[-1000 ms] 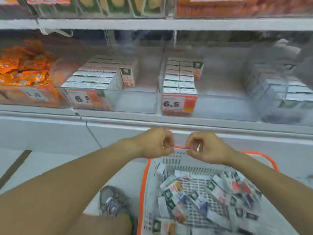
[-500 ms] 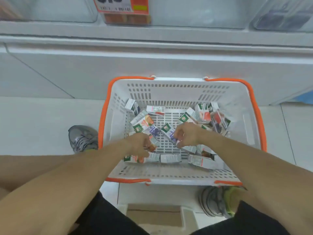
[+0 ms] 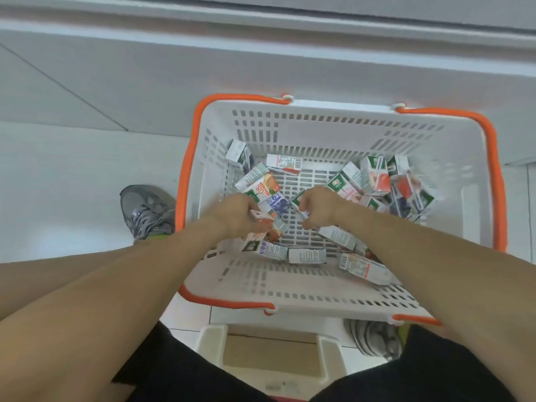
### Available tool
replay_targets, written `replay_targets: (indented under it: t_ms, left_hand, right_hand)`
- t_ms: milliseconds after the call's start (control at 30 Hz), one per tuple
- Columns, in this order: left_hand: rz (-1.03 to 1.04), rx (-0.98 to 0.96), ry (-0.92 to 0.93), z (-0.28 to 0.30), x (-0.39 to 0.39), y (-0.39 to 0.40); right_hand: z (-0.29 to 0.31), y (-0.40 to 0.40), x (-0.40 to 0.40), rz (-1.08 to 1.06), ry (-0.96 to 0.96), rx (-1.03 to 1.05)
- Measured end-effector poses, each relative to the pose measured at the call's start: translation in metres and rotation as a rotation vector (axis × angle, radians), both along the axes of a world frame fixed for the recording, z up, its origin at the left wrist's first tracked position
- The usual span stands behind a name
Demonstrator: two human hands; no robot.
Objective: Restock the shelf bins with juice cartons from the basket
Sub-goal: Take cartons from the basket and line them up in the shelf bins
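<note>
Left hand point(image 3: 236, 217) is down in the basket, fingers curled round a small carton with an orange-pink face point(image 3: 265, 224). Right hand point(image 3: 317, 210) is beside it, fingers curled round the end of a white carton point(image 3: 301, 211) with a green patch; how firm that hold is I cannot tell. Two bare forearms reach in from the near edge.

Basket point(image 3: 319, 288): one, rectangular, white plastic, walls and floor pierced with rows of slots. Two orange handles, one folded along the left rim point(image 3: 185, 181), one along the right rim point(image 3: 497, 181). It sits on a pale tiled floor against the grey base of the shelf unit point(image 3: 261, 62), which crosses the far side.

Stool point(image 3: 272, 355): one, cream plastic, squared, with a tan inset top, at the near side between the knees.

Shoes: two, grey with laces, one left of the basket point(image 3: 146, 211), one near right, partly under the basket rim point(image 3: 374, 338).

Juice cartons: roughly twenty visible, exact count blurred. Small printed card boxes, white with green, orange, red and purple panels. They lie loose and tilted on the basket floor: a cluster at far right point(image 3: 397, 184), a few at far left point(image 3: 239, 153), a row along the near wall point(image 3: 307, 255).
</note>
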State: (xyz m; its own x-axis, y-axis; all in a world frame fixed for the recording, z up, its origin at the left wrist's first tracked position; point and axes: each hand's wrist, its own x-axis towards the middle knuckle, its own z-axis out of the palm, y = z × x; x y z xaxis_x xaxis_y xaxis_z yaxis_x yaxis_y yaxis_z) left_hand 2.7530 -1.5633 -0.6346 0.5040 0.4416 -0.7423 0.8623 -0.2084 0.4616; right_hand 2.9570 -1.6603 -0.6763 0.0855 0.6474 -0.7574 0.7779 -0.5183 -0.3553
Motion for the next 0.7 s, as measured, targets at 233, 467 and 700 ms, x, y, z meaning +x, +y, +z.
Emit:
replay_targets:
  t_ms: [233,467,700]
  left_hand:
    - [0.5,-0.323,-0.048,0.008,0.007,0.005]
    - [0.845,-0.725,-0.16,0.027,0.009,-0.006]
    - [0.916,-0.859,-0.325,0.059,0.008,-0.014]
  right_hand:
    - [-0.011,-0.036,0.014,-0.036,-0.215,-0.099]
    - [0.005,-0.039,0.003,-0.065,-0.152,-0.017]
    - [0.023,-0.058,0.03,0.073,-0.229,0.075]
